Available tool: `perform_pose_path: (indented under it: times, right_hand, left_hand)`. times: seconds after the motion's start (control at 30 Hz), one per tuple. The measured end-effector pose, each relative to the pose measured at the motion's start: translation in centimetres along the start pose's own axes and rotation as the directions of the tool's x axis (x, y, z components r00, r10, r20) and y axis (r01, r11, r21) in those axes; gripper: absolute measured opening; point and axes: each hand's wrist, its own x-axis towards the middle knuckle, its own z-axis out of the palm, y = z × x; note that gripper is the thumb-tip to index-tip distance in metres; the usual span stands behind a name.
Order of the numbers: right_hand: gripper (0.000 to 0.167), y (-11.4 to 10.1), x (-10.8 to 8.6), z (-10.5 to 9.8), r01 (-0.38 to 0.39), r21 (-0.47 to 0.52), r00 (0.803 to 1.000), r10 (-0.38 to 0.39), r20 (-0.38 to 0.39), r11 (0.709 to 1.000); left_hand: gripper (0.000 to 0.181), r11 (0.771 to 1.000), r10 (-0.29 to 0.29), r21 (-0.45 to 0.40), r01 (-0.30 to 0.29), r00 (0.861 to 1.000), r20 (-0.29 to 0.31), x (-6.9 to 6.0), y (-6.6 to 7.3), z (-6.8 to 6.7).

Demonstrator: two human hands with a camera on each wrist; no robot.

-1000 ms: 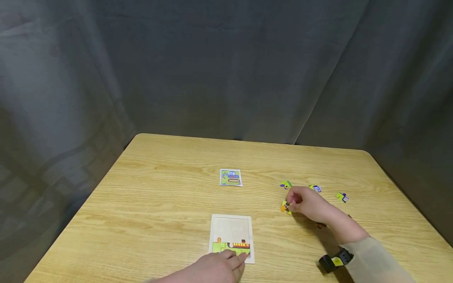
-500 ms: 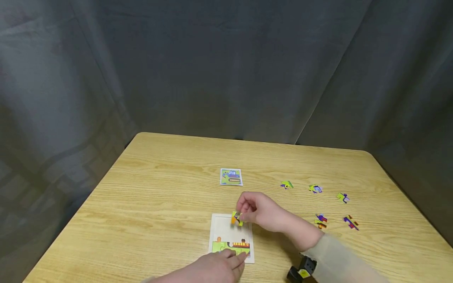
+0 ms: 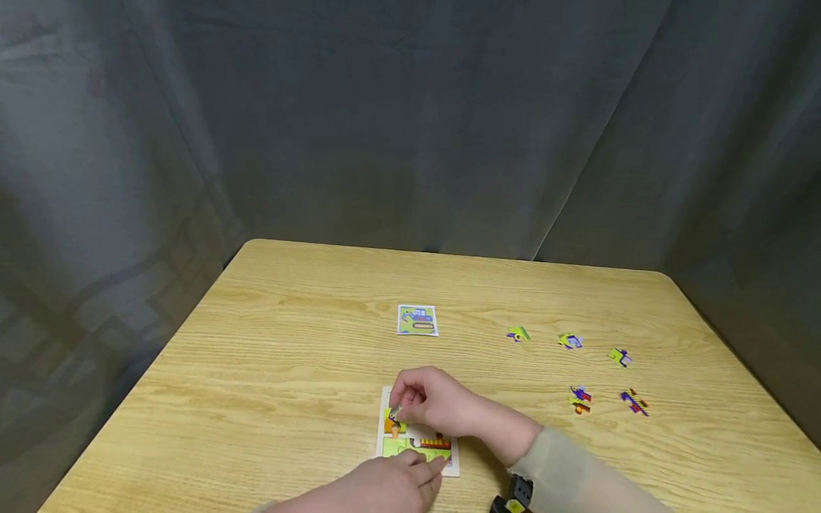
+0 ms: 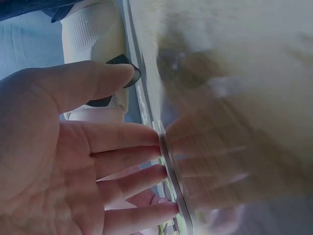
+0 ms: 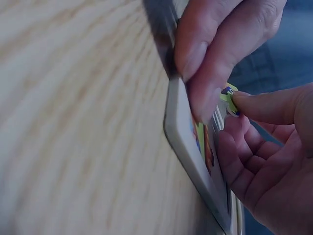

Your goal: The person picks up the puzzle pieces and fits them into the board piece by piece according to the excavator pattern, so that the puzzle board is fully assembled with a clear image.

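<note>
Pale wooden table (image 3: 288,349) with streaky grain and rounded far corners, dark grey curtain (image 3: 385,128) hanging in folds behind the table and along both its sides, thin slanting seam (image 3: 582,171) reaching the table's far edge, faint curved patterning (image 3: 128,274) left of the table

No words, numbers or brand names can be read. A small yellow label (image 3: 515,506) sits on the boxy black wrist-worn device (image 3: 522,488) at the near edge, right of centre; its markings are too small to make out.
</note>
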Motion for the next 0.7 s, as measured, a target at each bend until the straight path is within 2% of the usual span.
perform_pose_path:
  times: [0.2,0.5,0.7]
  right_hand:
    - [0.014,-0.05,0.02,0.16,-0.016,0.001,1.000,0.016,0.007,1.000]
    - [0.020,-0.08,-0.13,0.57,0.022,-0.134,0.999,-0.025,-0.022,0.991]
    - [0.022,-0.27,-0.26,0.78,0.050,-0.203,0.998,-0.058,-0.037,0.978]
  left_hand:
    - [0.048,1.000,-0.011,-0.024,0.012,1.000,0.016,-0.03,0.04,-0.12]
    - [0.050,0.998,-0.016,-0.060,0.017,1.000,0.022,-0.06,-0.01,-0.23]
    - [0.050,0.999,-0.004,-0.037,0.005,1.000,0.018,0.00,-0.08,-0.15]
